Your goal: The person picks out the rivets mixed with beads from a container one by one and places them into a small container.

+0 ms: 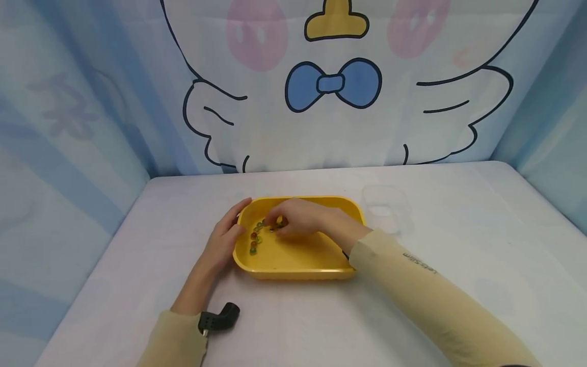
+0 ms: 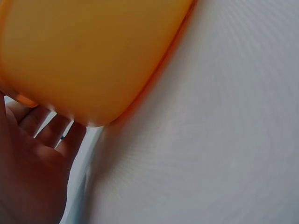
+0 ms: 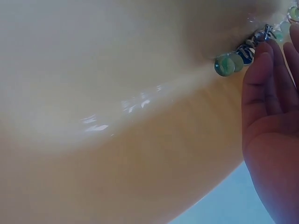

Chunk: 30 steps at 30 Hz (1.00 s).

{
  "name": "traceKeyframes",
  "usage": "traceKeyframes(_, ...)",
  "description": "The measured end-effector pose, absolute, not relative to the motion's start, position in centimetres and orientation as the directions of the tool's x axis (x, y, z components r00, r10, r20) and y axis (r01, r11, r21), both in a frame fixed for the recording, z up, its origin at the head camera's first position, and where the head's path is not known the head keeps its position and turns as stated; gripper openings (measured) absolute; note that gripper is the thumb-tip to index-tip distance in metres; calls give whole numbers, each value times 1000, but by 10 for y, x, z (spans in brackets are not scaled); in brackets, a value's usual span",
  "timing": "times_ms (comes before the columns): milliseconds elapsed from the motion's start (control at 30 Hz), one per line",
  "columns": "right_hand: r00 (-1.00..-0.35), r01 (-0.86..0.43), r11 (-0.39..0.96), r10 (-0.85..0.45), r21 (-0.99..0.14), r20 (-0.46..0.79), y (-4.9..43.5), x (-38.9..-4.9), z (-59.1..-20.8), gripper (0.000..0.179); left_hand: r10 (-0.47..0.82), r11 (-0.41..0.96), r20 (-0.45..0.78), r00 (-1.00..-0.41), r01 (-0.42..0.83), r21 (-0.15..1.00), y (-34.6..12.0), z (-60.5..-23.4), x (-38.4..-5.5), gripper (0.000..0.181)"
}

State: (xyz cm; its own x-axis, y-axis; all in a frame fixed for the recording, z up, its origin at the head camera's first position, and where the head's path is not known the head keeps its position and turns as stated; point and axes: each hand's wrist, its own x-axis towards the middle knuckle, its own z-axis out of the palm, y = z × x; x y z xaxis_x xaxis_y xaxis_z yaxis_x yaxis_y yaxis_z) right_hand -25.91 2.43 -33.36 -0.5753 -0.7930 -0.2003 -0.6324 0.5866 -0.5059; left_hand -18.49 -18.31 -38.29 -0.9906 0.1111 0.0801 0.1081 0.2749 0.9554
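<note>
Inside a yellow plastic tray (image 1: 293, 260), several small glass marbles (image 1: 254, 243) lie in a curved line near the left wall. The left hand (image 1: 222, 242) holds the tray's left end, its thumb at the rim and its fingers along the outer wall (image 2: 51, 128). Reaching in from the right, the right hand (image 1: 298, 216) is low over the tray floor at the upper end of the line. Its thumb and fingers (image 3: 261, 70) come together on a marble (image 3: 260, 35). Green and blue marbles (image 3: 224, 65) sit right beside the fingertips.
The tray stands on a white-covered table (image 1: 440, 214). A clear plastic piece (image 1: 387, 206) lies behind the tray on the right. A black strap with a camera (image 1: 220, 317) is on the left wrist. A printed cloth (image 1: 330, 132) hangs behind the table.
</note>
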Motion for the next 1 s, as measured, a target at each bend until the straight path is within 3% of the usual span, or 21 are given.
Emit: traceKeyframes(1000, -517, -715, 545, -834, -437, -195, 10, -256, -338, 19, 108, 246, 120, -987, 143, 959, -182, -386, -185, 63)
